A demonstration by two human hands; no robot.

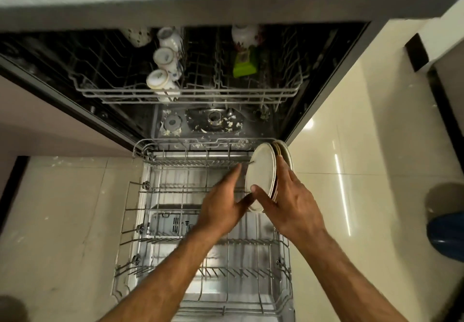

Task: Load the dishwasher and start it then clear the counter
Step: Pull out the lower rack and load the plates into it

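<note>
Right hand (288,203) clamped on stack of plates (261,173), held on edge at 1 o'clock corner of lower rack (200,221). Left hand (221,206) fingers straight, thumb touching the plate rim. Risk: plates slip between tines or knock together if released as one stack. Count: about three plates, three cups (163,70) in upper rack (185,93), one green item (244,64).

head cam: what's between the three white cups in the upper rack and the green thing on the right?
In the head view, only bare wire tines of the upper rack lie between the cups and the green item; no dish sits there.
</note>
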